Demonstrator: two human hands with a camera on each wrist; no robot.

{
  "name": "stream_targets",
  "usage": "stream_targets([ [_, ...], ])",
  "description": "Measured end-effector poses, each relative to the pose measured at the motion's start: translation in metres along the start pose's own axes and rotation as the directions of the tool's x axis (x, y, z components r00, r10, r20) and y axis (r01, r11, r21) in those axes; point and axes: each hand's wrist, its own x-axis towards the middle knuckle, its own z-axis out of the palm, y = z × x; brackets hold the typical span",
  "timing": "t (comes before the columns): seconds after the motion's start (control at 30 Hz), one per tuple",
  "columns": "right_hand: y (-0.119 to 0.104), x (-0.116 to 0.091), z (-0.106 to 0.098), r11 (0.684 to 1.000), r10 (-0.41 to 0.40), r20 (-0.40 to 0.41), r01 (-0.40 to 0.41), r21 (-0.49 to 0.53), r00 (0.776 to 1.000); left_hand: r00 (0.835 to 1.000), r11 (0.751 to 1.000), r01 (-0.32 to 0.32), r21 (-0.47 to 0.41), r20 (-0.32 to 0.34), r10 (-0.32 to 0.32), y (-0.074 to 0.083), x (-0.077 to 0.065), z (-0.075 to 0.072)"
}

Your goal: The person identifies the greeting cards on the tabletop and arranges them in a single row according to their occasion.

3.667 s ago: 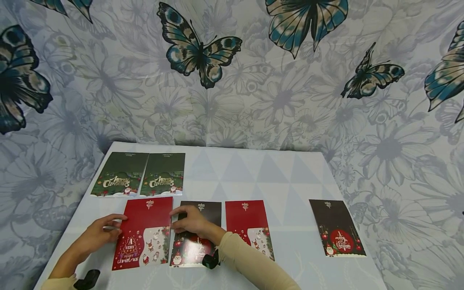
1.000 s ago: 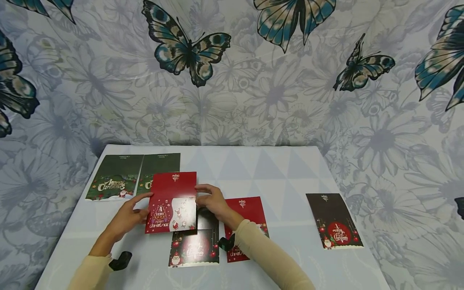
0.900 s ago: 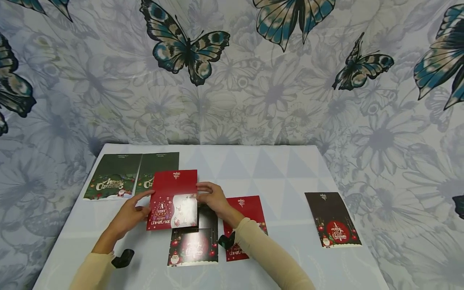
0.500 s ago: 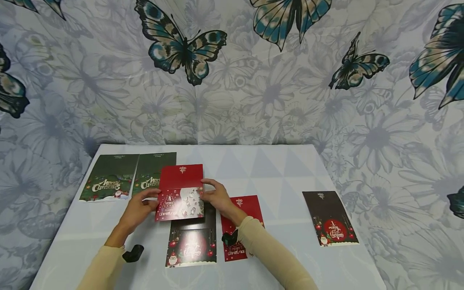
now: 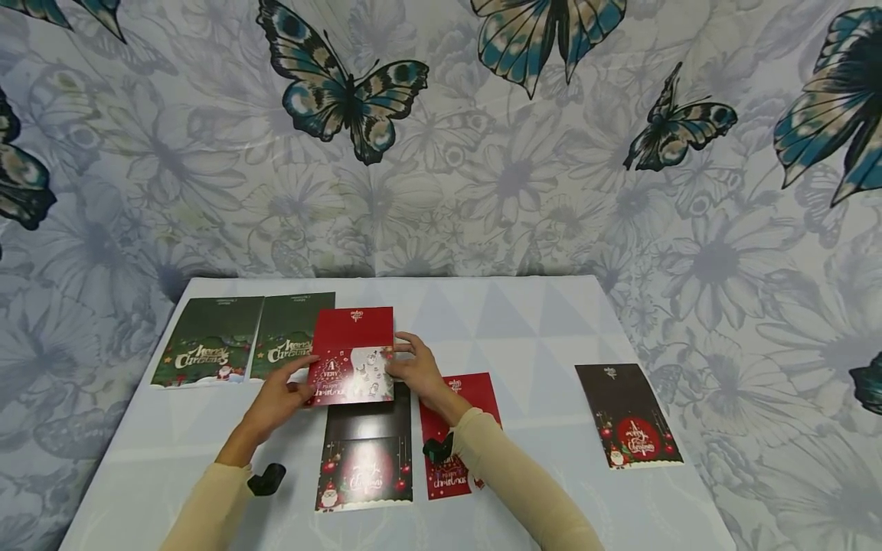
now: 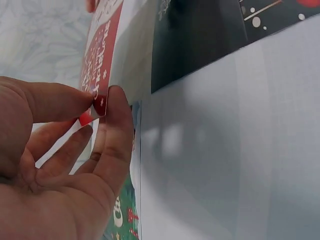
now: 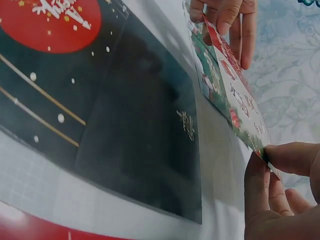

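Both hands hold a red Christmas card (image 5: 353, 356) up off the table, one at each side edge. My left hand (image 5: 276, 398) pinches its left edge; in the left wrist view the thumb (image 6: 65, 101) presses a corner against the fingers. On the opposite edge, my right hand (image 5: 419, 371) pinches it between thumb and fingers, as the right wrist view shows at the card's end (image 7: 260, 142). Below the held card lies a black Christmas card (image 5: 364, 459), its top edge partly covered. The held card also overlaps the right side of a green card (image 5: 292, 329).
Another green card (image 5: 210, 340) lies at the table's back left. A second red card (image 5: 458, 474) lies partly under the right forearm. Far right, another black card (image 5: 628, 417) rests on the pale patterned table (image 5: 551, 444). A butterfly-print cloth (image 5: 448, 191) hangs behind.
Both hands have lifted the red card from the front left and carried it away and to the right, past the black card's top and over the green card's edge. The other cards stay put.
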Motion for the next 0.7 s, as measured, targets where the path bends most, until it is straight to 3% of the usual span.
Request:
stream_targets([
  [0.43, 0.003, 0.011, -0.015, 0.998, 0.032, -0.035, -0.034, -0.051, 0.999, 0.995, 0.999, 0.038, 0.022, -0.095, -0.035, 0.008, 0.016, 0.02],
  [0.7, 0.003, 0.016, -0.023, 0.997, 0.033, -0.049, -0.037, -0.072, 0.998, 0.986, 0.999, 0.021, 0.031, -0.166, -0.016, 0.009, 0.024, 0.025],
])
